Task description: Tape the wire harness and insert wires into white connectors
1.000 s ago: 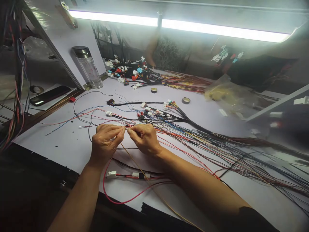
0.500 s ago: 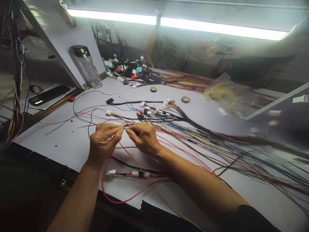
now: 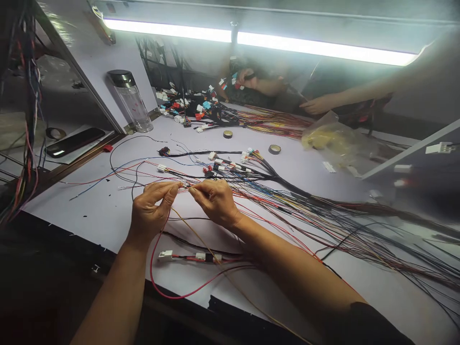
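My left hand (image 3: pixel 151 211) and my right hand (image 3: pixel 214 201) meet fingertip to fingertip above the white worktable (image 3: pixel 108 211). Both pinch the ends of thin wires at a small connector piece (image 3: pixel 185 185) between them. A yellow wire (image 3: pixel 201 239) runs down from the pinch toward the table's front edge. A red wire (image 3: pixel 158 282) loops below my left wrist. A short lead with white connectors (image 3: pixel 190 257) lies under my right forearm. A big wire harness (image 3: pixel 305 201) fans out to the right.
A clear bottle with a dark cap (image 3: pixel 131 100) stands at the back left beside a black phone (image 3: pixel 74 142). Two tape rolls (image 3: pixel 275 149) lie mid-table. Another person's hands (image 3: pixel 316 103) work at the far side near a connector pile (image 3: pixel 194 108) and a plastic bag (image 3: pixel 334 136).
My left fingers have loosened and lifted slightly while the pinch point stayed put. Another person's hands have come into view at the far side.
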Available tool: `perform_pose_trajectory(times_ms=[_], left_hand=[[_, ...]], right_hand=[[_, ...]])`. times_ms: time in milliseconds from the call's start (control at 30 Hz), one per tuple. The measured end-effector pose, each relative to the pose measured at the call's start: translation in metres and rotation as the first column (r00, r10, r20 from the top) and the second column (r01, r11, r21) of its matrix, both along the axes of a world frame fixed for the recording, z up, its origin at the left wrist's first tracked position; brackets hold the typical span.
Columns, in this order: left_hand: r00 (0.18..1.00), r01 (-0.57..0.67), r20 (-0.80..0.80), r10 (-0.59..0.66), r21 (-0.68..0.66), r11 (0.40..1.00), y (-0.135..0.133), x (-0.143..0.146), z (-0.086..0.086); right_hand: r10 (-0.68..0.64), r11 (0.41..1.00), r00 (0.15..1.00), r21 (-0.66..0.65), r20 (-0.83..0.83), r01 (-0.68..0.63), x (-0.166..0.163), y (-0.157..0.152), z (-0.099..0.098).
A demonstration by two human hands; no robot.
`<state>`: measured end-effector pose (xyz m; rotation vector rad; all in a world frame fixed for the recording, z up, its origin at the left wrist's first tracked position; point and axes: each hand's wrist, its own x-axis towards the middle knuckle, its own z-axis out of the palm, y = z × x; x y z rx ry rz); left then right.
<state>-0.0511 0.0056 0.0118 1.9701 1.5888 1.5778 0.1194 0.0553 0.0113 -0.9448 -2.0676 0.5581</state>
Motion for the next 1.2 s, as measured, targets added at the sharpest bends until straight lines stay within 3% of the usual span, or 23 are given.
perform_pose_trajectory(times_ms=[100, 200, 367, 600, 767, 967, 1100, 1200], left_hand=[[0.987, -0.143, 0.068, 0.144, -0.024, 0.989, -0.004, -0.008, 0.008], [0.979, -0.195, -0.072, 0.188, -0.089, 0.977, -0.012, -0.028, 0.017], [0.950, -0.110, -0.313, -0.022, -0.397, 0.911, -0.024, -0.060, 0.015], [0.888, 0.007, -0.383, -0.256, -0.544, 0.839, 0.001, -0.067, 0.003], [0.927, 0.194, -0.174, -0.332, -0.534, 0.823, 0.010, -0.073, 0.018], [0.930, 0.368, 0.183, -0.319, -0.459, 0.809, -0.014, -0.063, 0.050], [0.862, 0.435, 0.437, -0.258, -0.373, 0.820, -0.027, -0.045, 0.062], [0.725, 0.423, 0.662, -0.192, -0.207, 0.882, -0.021, -0.029, 0.062]], right_hand=[[0.010, 1.000, 1.000, -0.008, -0.004, -0.010, 0.000, 0.000, 0.004], [0.007, 1.000, 1.000, -0.006, 0.006, -0.007, 0.000, -0.001, 0.011], [-0.007, 1.000, 0.999, 0.024, 0.031, 0.006, 0.007, -0.001, 0.025], [-0.023, 0.998, 0.998, 0.066, 0.061, 0.019, 0.021, -0.015, 0.019], [-0.049, 0.990, 0.997, 0.135, 0.068, 0.039, 0.027, -0.025, 0.012], [-0.033, 0.942, 0.997, 0.336, 0.066, 0.009, 0.034, -0.031, 0.021], [-0.023, 0.903, 0.996, 0.428, 0.091, -0.018, 0.030, -0.034, 0.019], [-0.036, 0.899, 0.997, 0.437, 0.074, 0.001, 0.025, -0.036, 0.018]])
